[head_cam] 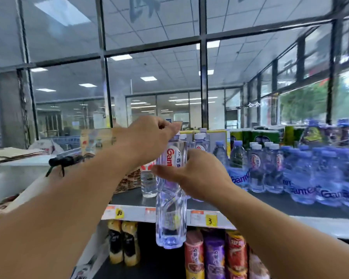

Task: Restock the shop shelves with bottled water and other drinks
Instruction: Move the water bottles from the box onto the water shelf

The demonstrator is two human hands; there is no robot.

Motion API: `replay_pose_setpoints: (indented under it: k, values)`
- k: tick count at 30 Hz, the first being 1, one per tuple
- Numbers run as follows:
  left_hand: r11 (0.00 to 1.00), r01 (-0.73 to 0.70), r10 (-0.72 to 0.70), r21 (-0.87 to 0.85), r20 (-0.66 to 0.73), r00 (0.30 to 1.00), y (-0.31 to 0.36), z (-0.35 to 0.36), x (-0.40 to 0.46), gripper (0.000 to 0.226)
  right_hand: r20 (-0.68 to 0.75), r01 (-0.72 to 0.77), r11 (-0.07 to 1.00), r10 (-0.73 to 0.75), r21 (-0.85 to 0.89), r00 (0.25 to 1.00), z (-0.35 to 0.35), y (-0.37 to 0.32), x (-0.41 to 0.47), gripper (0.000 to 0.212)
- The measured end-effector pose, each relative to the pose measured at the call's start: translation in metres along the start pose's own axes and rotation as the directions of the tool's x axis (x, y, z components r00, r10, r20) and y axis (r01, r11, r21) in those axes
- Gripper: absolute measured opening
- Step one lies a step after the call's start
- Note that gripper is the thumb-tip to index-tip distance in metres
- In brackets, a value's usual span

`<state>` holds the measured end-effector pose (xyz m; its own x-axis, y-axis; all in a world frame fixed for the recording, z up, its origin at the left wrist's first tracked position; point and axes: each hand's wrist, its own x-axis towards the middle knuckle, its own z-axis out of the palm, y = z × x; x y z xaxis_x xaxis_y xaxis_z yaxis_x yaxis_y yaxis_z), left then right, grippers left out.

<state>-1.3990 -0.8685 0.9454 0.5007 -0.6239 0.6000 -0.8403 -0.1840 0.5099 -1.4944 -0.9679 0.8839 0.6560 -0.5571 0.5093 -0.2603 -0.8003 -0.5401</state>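
- The top shelf (220, 200) runs across the middle of the view, a dark surface with a white front edge carrying price tags, among them a yellow tag (210, 220) marked 3.
- Shrink-wrapped packs of water bottles (314, 178) with blue caps and blue lettering fill the right part of that shelf.
- Snack bags (214, 256) in red, purple and orange stand on the lower shelf, with yellow and black packets to their left.
- The tall clear water bottle (170, 198) is held upright in front of the shelf edge, its base hanging below the price-tag strip and its red-lettered label up between the hands.
- The left hand (147, 141) sits on top of the bottle, fingers curled together and pinching around the cap.
- The right hand (197, 172) holds the bottle's upper body from the right, fingers wrapped round behind it and thumb across the front.
- A smaller clear bottle (148, 184) stands on the shelf just behind the held one.
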Motion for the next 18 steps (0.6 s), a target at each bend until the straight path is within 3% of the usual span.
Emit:
replay_pose_setpoints:
  k: [11,18]
  values:
    - [0.977,-0.125,0.139,-0.173,0.074,0.988,0.015,0.025,0.019,0.024,-0.124,-0.098,0.986,0.081,-0.135,0.989,-0.023,0.030,0.012,0.079]
    - [0.980,-0.068,0.091,-0.186,0.119,0.989,-0.007,0.041,0.032,0.022,-0.224,-0.177,0.980,0.154,-0.085,0.962,-0.024,0.050,0.040,0.071]
